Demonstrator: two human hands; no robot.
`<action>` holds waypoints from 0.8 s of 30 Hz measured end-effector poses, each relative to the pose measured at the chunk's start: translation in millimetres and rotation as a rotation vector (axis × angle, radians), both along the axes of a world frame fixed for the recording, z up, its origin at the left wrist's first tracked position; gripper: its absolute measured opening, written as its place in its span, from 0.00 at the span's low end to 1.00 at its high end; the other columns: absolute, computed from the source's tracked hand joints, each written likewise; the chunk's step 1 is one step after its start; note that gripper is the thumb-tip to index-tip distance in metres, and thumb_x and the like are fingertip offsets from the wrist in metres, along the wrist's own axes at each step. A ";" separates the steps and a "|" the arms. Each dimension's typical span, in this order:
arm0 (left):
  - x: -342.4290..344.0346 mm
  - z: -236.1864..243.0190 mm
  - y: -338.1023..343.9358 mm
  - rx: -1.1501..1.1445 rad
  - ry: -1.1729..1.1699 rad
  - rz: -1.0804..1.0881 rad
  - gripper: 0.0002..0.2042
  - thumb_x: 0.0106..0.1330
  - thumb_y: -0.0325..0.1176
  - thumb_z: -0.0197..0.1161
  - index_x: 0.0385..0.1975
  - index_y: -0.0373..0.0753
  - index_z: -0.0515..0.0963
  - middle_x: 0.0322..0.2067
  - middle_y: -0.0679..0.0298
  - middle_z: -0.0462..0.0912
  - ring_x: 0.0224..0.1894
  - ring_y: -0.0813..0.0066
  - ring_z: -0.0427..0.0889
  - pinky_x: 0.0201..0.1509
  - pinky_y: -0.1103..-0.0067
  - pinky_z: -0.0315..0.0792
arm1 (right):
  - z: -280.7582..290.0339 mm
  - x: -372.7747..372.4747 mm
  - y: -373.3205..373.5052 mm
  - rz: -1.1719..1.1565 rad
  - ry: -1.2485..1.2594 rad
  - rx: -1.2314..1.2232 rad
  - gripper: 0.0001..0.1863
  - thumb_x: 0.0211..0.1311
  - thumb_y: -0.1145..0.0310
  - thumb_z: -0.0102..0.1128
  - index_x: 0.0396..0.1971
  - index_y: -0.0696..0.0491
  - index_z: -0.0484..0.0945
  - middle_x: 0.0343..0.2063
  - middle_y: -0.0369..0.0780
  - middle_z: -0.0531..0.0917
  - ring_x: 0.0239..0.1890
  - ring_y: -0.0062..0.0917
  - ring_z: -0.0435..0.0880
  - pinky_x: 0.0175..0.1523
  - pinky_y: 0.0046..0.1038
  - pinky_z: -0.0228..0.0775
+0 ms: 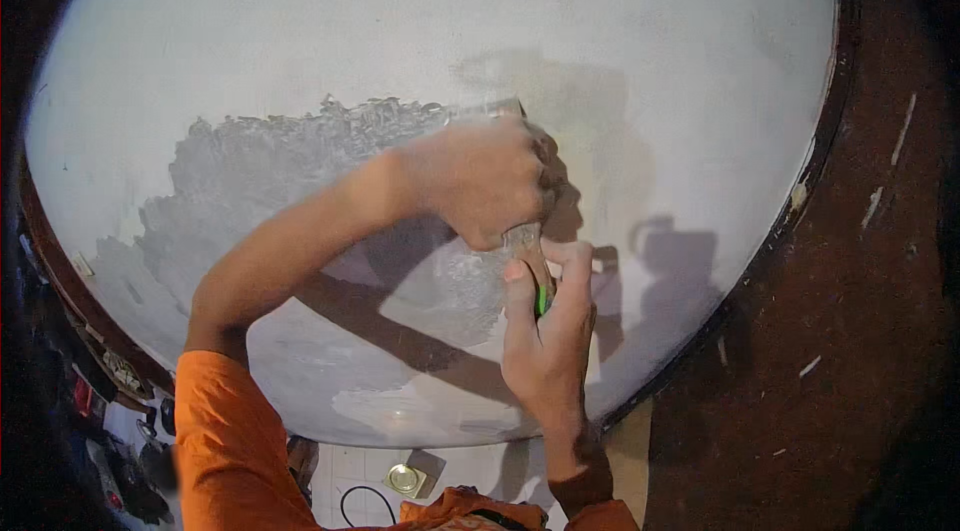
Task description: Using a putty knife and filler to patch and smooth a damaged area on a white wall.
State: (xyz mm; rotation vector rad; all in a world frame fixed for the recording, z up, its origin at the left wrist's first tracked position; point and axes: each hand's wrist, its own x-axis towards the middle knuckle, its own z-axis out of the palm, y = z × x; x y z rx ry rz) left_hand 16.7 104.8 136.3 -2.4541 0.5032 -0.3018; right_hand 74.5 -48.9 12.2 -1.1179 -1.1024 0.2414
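A white wall panel [340, 21] carries a wide patch of grey filler [250, 166] with a rough, ragged top edge. Over the right end of that patch, my left hand [480, 176] is closed in a fist. A thin metal scraper blade [490, 112] shows above its knuckles; its handle is hidden by the fingers. Just below, my right hand [550, 341] grips a putty knife [543, 299] with a green and dark handle, thumb and fingers pinching it near the blade. That knife's smeared metal blade points upward and reaches the underside of my left hand.
A dark rim borders the white panel, with a brown surface [800, 411] bearing white streaks at the right. Below, a round tin [403, 478] stands on white tiles beside a black cable [365, 493]. Assorted dark items [125, 461] clutter the lower left.
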 end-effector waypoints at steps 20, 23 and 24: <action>9.1 -27.3 -5.3 -0.122 -0.008 -0.013 0.11 0.38 0.39 0.63 0.18 0.38 0.77 0.16 0.62 0.75 0.28 0.60 0.79 0.33 0.68 0.74 | -13.2 8.2 -9.3 -0.047 -0.018 -0.027 0.10 0.68 0.69 0.56 0.41 0.58 0.68 0.25 0.39 0.75 0.26 0.19 0.71 0.33 0.25 0.65; 0.7 -12.3 -6.9 -0.184 -0.037 -0.063 0.12 0.37 0.38 0.64 0.20 0.37 0.78 0.19 0.61 0.76 0.30 0.60 0.80 0.33 0.68 0.74 | 0.3 6.3 -12.2 -0.027 -0.031 0.055 0.11 0.68 0.67 0.56 0.41 0.58 0.68 0.25 0.39 0.74 0.26 0.19 0.71 0.33 0.25 0.65; 1.9 -15.5 -10.1 -0.151 -0.024 -0.033 0.13 0.38 0.38 0.64 0.21 0.36 0.79 0.20 0.60 0.77 0.30 0.60 0.80 0.34 0.67 0.74 | -3.7 11.7 -14.2 -0.002 -0.048 -0.013 0.12 0.69 0.67 0.56 0.42 0.58 0.67 0.24 0.45 0.77 0.28 0.32 0.78 0.33 0.30 0.68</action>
